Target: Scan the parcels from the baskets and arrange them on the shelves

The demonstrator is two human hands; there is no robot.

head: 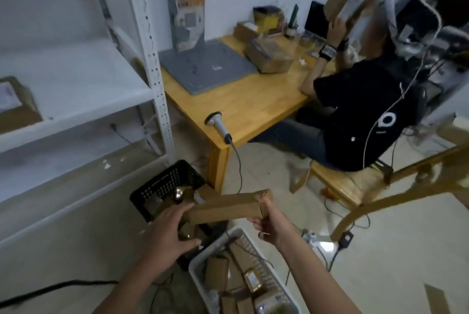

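Gripping long cardboard parcel (223, 206) at both ends: left hand (167, 231) fingers wrapped under, right hand (269, 225) fingers clamped on end. No readable label. Black basket (162, 184) beyond fingertips.

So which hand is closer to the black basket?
Left. The left hand grips the long cardboard parcel right above the black basket. The right hand holds the parcel's other end, farther off, above the white basket.
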